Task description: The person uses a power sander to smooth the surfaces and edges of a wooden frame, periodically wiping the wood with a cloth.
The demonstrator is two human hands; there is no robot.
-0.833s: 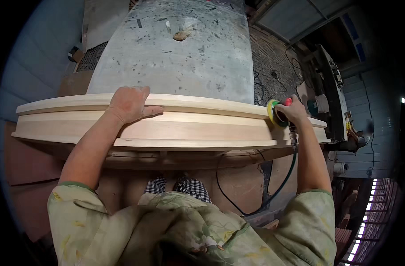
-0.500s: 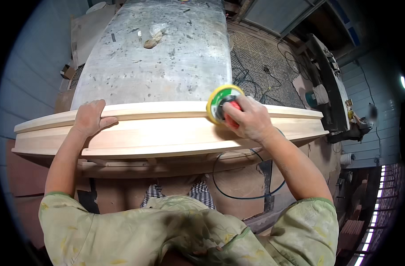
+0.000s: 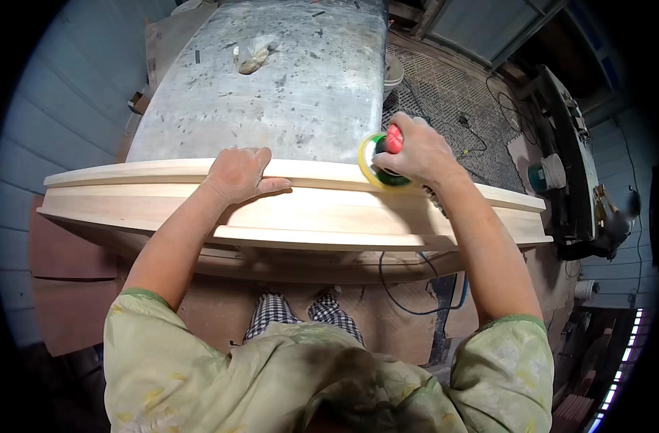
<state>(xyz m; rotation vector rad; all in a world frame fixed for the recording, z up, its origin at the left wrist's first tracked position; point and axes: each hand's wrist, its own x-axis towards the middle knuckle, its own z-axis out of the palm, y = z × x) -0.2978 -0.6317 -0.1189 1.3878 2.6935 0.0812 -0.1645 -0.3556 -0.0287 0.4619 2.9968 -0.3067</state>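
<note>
A long, pale wooden board (image 3: 322,210) with stepped, moulded edges lies crosswise in front of me. My left hand (image 3: 239,175) grips its raised far edge near the middle, fingers curled over the back and thumb stretched along the near side. In my right hand (image 3: 422,154) is a palm disc sander (image 3: 378,154) with a red and black body and a yellow and green round pad. The sander is tilted against the board's far raised edge, right of the middle. My right fingers wrap its top, partly hiding it.
Beyond the board stands a grey, stained table (image 3: 300,94) with a small plastic bag (image 3: 255,58) on it. A blue hose (image 3: 401,310) loops below the board at right. Buckets (image 3: 551,172) and a dark bench (image 3: 569,144) stand farther right, over patterned matting.
My left hand has slid right along the board's edge. My right hand has carried the sander a little right, changing its tilt. The whole view has shifted slightly.
</note>
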